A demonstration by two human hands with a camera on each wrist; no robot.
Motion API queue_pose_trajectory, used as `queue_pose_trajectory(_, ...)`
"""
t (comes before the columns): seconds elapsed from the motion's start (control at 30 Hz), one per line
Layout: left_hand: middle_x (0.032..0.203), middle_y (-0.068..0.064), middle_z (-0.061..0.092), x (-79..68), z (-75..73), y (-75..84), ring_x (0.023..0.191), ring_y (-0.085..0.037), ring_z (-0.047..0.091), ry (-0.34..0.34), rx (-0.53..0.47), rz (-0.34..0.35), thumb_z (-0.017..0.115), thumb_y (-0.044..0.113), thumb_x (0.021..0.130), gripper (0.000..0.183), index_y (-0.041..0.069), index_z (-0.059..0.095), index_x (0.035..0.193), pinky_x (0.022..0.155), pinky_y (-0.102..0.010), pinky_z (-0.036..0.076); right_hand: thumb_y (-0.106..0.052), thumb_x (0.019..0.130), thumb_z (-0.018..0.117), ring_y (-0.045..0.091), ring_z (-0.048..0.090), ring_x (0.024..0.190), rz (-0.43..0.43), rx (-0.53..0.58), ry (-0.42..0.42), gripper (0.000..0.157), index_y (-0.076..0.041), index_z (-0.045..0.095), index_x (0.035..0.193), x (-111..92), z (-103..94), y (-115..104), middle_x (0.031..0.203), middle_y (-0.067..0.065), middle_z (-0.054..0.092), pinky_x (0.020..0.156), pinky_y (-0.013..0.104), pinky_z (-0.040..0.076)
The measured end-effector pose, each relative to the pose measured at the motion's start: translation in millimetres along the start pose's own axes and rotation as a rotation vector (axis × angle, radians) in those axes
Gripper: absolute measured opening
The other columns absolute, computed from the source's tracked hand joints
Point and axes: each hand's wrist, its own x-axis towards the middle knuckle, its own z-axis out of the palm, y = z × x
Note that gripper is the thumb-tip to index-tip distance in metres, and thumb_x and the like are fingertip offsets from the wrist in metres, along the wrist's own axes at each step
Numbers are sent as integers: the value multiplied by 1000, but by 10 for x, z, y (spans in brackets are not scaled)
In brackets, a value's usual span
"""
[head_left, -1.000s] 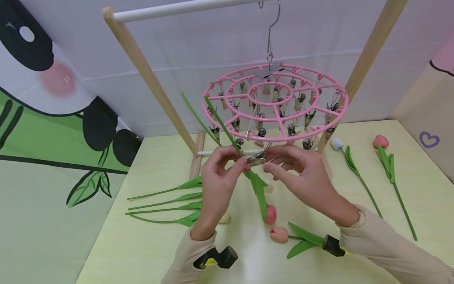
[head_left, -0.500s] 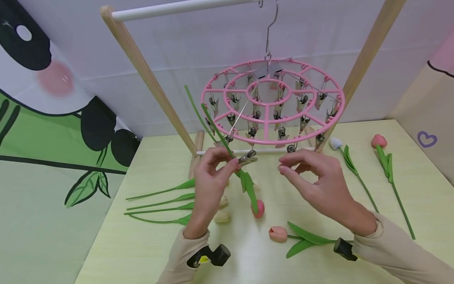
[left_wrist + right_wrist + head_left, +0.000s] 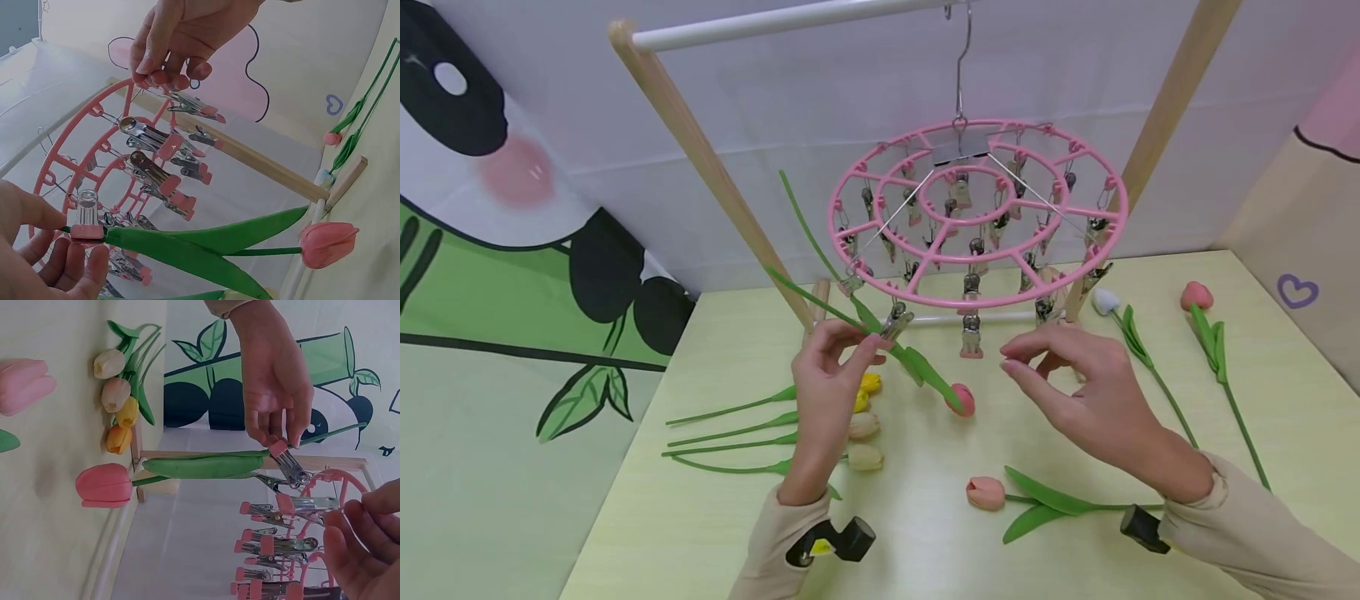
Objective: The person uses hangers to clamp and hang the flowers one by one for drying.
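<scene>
1. So we're watching the left hand (image 3: 831, 383) pinching the green stem of a pink tulip (image 3: 932, 379), thumb and fingers close together right by a metal clip (image 3: 87, 219).
2. That clip is biting the stem with its pink tips, just beside the leaves. The tulip is slanting, bloom pointing down and right in the head view.
3. The right hand (image 3: 1075, 387) is hovering by the front right of the rack, fingers loosely bent, thumb and index leaving a narrow gap. From the wrist views we're not able to tell whether it's touching anything.
4. Above, we're seeing a round pink hanger (image 3: 832, 215) dangling by a metal hook (image 3: 958, 92) from the white bar (image 3: 775, 22) of a wooden frame (image 3: 711, 179), loads of clips hanging off it.
5. Another green stem (image 3: 806, 225) is poking up beside the hanger's left edge.
6. On the tabletop (image 3: 925, 550), yellow tulips (image 3: 870, 382) and cream tulips (image 3: 865, 457) are lying near the left hand, a peach tulip (image 3: 985, 493) near the right sleeve (image 3: 1247, 517), and a white tulip (image 3: 1106, 302) off to the right.
</scene>
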Motion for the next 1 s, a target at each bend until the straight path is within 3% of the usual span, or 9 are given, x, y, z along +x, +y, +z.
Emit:
queue_pose_trajectory(0.23, 93, -15, 56, -6, -44, -29, 87, -28, 64, 81, -43, -3, 63, 5, 90, 20, -3, 49, 101, 72, -35, 58, 12, 71, 73, 4, 59, 73, 11, -34, -16, 28, -7, 70, 91, -29, -53, -8, 86, 2, 68, 63, 14, 51)
queue_pose_trajectory(0.4, 92, -13, 55, -13, -58, -33, 82, -23, 60, 97, -69, -22, 62, 4, 90, 19, -2, 48, 101, 71, -34, 58, 12, 70, 74, 3, 58, 70, -4, -62, -26, 32, -9, 71, 93, -37, -109, -20, 86, 1, 69, 62, 13, 50)
queue_pose_trajectory(0.63, 96, -15, 58, -17, -26, 5, 87, -29, 60, 29, -38, -14, 61, 3, 91, 22, -10, 52, 105, 76, -37, 57, 14, 66, 75, 2, 58, 71, -28, -96, -35, 34, -9, 70, 91, -73, -175, -2, 85, -2, 68, 61, 13, 50)
queue_pose_trajectory(0.8, 104, -18, 59, 3, 19, 36, 98, -35, 58, -26, -28, 22, 62, 4, 91, 23, -9, 57, 108, 79, -39, 56, 15, 64, 76, 1, 56, 68, -51, -129, -57, 36, -10, 69, 90, -108, -222, 25, 84, -5, 67, 59, 12, 49)
queue_pose_trajectory(1.0, 114, -16, 62, 54, 61, 31, 109, -29, 58, -63, 15, 47, 62, 6, 91, 28, -7, 59, 116, 91, -35, 51, 14, 64, 75, 0, 55, 65, -68, -156, -103, 39, -12, 68, 91, -173, -285, 67, 83, -7, 66, 57, 12, 47)
